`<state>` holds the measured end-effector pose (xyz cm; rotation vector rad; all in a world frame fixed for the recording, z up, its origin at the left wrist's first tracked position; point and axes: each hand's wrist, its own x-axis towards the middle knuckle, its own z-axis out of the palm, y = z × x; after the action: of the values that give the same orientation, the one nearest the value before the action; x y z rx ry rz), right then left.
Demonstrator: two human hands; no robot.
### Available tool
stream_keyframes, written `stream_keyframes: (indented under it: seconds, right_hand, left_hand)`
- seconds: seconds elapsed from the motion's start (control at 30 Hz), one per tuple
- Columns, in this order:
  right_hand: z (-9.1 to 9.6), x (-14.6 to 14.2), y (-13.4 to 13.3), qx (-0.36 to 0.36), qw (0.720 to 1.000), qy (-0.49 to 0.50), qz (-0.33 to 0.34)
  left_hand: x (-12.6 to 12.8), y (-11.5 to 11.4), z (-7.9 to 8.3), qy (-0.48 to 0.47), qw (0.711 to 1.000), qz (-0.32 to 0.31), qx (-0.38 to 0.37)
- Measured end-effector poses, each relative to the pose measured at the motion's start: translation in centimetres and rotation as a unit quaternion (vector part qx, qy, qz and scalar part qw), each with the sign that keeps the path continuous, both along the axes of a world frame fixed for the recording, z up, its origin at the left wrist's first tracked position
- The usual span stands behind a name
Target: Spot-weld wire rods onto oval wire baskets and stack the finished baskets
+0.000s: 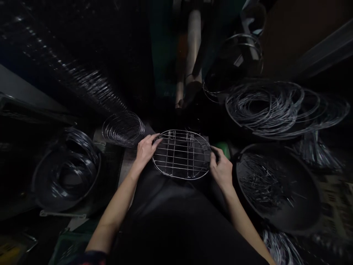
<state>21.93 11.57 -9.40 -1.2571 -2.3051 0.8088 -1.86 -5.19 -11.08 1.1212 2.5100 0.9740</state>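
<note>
A round wire rack [181, 154] with a grid of thin crossbars lies flat in front of me over a dark lap or cloth. My left hand [145, 148] grips its left rim, fingers curled over the ring. My right hand [220, 167] pinches the right rim, thumb and fingers closed on the wire. Both forearms reach in from the bottom of the view.
A stack of wire rings [123, 128] stands just left of the rack. A dark tub of rings [67, 171] sits further left. Piled wire hoops [271, 106] lie at the right, above a black basin of short wire pieces [275, 187]. A machine post [190, 59] rises behind.
</note>
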Motion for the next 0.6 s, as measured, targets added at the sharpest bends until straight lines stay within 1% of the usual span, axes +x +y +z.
stream_keyframes:
  seconds: [0.1,0.23,0.3,0.37,0.4,0.43,0.47,0.5,0.57,0.6]
  right_hand:
    - [-0.7,0.6,-0.2,-0.051,0.998,0.020,-0.008]
    - [-1.9,1.2,-0.8,-0.152,0.984,0.081,-0.041]
    - [-2.5,1.3,-0.5,-0.173,0.980,0.100,-0.019]
    - [-2.8,1.2,1.4,-0.171,0.980,0.091,0.032]
    - [-2.8,1.2,3.0,-0.150,0.985,0.073,0.051]
    - [-2.4,1.3,5.1,-0.106,0.992,0.038,0.054]
    - [-1.8,1.5,7.4,-0.044,0.998,-0.009,0.037]
    - [-0.9,1.7,10.0,0.025,0.998,-0.062,0.005]
    - [1.3,1.6,14.9,0.139,0.977,-0.151,-0.057]
    - [2.1,1.0,16.9,0.169,0.968,-0.178,-0.058]
  left_hand:
    - [0.5,-0.3,-0.8,-0.005,1.000,0.010,0.024]
    - [1.0,-0.5,-1.8,-0.091,0.989,0.033,0.111]
    - [0.9,-0.6,-2.1,-0.143,0.981,0.055,0.121]
    - [0.5,-0.6,-2.6,-0.182,0.974,0.077,0.110]
    - [0.3,-0.6,-2.9,-0.193,0.971,0.097,0.104]
    - [0.1,-0.7,-3.3,-0.201,0.968,0.111,0.099]
    - [-0.2,-0.8,-3.7,-0.211,0.964,0.121,0.103]
    - [-0.4,-1.0,-4.2,-0.221,0.960,0.129,0.112]
    - [-0.8,-1.8,-5.4,-0.239,0.950,0.143,0.142]
    - [-0.8,-2.5,-6.0,-0.246,0.944,0.156,0.157]
